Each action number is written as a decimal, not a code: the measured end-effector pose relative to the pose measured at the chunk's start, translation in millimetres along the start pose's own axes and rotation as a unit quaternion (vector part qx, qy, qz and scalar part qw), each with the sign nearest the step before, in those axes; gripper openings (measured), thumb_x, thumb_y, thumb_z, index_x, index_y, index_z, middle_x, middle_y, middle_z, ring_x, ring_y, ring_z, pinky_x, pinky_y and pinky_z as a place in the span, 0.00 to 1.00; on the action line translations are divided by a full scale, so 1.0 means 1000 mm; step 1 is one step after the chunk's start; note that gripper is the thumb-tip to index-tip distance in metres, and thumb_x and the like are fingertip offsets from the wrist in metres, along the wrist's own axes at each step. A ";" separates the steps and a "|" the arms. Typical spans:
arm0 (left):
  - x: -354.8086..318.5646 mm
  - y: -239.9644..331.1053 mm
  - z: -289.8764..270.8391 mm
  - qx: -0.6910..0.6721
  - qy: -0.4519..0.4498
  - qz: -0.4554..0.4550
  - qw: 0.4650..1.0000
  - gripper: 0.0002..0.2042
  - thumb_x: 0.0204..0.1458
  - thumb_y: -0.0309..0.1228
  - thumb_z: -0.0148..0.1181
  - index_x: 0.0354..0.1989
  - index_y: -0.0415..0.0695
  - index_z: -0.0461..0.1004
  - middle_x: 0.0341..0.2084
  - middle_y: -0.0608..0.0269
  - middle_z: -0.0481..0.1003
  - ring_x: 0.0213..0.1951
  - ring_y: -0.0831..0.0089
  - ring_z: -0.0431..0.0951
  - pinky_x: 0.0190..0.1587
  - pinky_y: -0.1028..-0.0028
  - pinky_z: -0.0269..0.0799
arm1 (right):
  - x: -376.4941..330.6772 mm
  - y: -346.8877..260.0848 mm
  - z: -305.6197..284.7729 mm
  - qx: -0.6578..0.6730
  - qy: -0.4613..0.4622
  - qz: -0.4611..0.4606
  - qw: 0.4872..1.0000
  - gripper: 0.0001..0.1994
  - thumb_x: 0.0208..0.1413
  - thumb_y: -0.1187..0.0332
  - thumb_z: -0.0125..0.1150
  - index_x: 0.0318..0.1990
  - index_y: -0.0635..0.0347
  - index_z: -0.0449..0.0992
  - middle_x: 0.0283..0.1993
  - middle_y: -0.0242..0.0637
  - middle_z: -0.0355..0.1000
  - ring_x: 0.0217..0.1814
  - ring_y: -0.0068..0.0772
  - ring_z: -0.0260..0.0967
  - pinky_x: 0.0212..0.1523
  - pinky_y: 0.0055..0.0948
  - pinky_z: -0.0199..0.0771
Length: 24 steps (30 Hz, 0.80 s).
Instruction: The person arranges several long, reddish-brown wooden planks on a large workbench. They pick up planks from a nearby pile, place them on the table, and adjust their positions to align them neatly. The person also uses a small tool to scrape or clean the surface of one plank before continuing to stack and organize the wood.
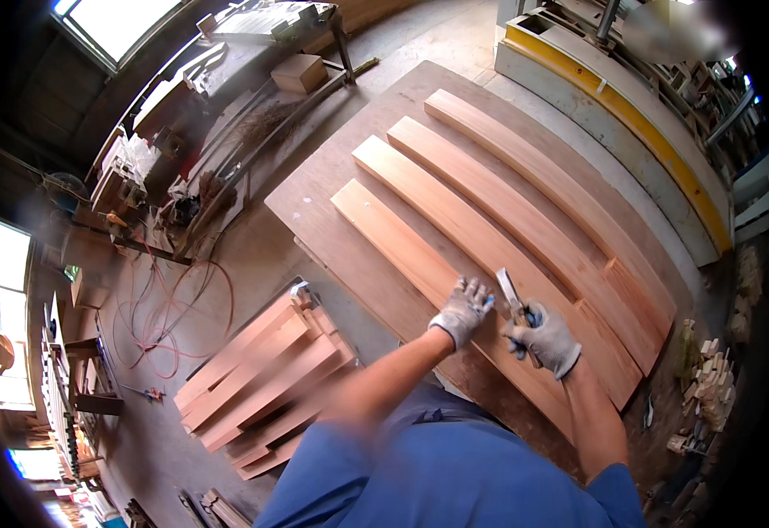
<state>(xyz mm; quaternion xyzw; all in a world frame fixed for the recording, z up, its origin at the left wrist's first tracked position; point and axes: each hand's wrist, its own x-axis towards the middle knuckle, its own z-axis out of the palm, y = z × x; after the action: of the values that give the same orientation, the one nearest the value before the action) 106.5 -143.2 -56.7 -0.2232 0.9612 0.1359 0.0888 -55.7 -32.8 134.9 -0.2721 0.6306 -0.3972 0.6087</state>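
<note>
The nearest plank [419,264] of four lay on the worktable [314,211], pinned flat under the gloved left hand [462,310]. A small metal tool [511,295] was gripped tight in the right hand [544,339], at the near end. Little progress could be judged: three planks untouched.

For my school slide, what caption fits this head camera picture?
Gloved left hand steadies a long reddish wooden plank while the gloved right hand holds a small metal tool.

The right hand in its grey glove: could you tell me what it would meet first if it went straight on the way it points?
Probably the long reddish wooden plank under it: the right hand points its tool up along that plank, though depth is unclear.
</note>
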 end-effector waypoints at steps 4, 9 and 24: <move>-0.006 -0.032 -0.076 0.057 -0.085 0.039 0.994 0.30 0.65 0.40 0.58 0.76 0.50 0.67 0.75 0.44 0.64 0.77 0.49 0.63 0.81 0.42 0.45 | 0.056 -0.011 0.020 -0.170 0.052 0.027 0.984 0.14 0.62 0.61 0.70 0.47 0.62 0.82 0.34 0.40 0.81 0.32 0.31 0.82 0.35 0.33 0.82; 0.006 -0.042 0.006 -0.359 0.022 -0.109 0.926 0.36 0.51 0.39 0.70 0.73 0.48 0.71 0.73 0.52 0.69 0.74 0.51 0.66 0.80 0.62 0.56 | 0.126 -0.005 0.063 -0.395 0.048 -0.130 0.908 0.18 0.57 0.57 0.67 0.49 0.58 0.84 0.47 0.52 0.83 0.50 0.53 0.83 0.54 0.47 0.81; -0.018 -0.002 0.055 -0.315 0.016 0.097 0.944 0.61 0.37 0.44 0.84 0.83 0.50 0.53 0.82 0.53 0.55 0.79 0.50 0.59 0.81 0.58 0.57 | 0.264 0.028 0.156 -0.580 0.004 -0.302 0.756 0.21 0.69 0.58 0.60 0.66 0.51 0.78 0.41 0.46 0.80 0.42 0.47 0.83 0.43 0.48 0.84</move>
<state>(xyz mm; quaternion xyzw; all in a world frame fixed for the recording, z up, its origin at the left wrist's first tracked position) 129.1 -120.8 -104.8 -0.1475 0.8877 0.4359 -0.0147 72.2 -262.7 -24.9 -0.7481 0.6273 -0.1197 0.1803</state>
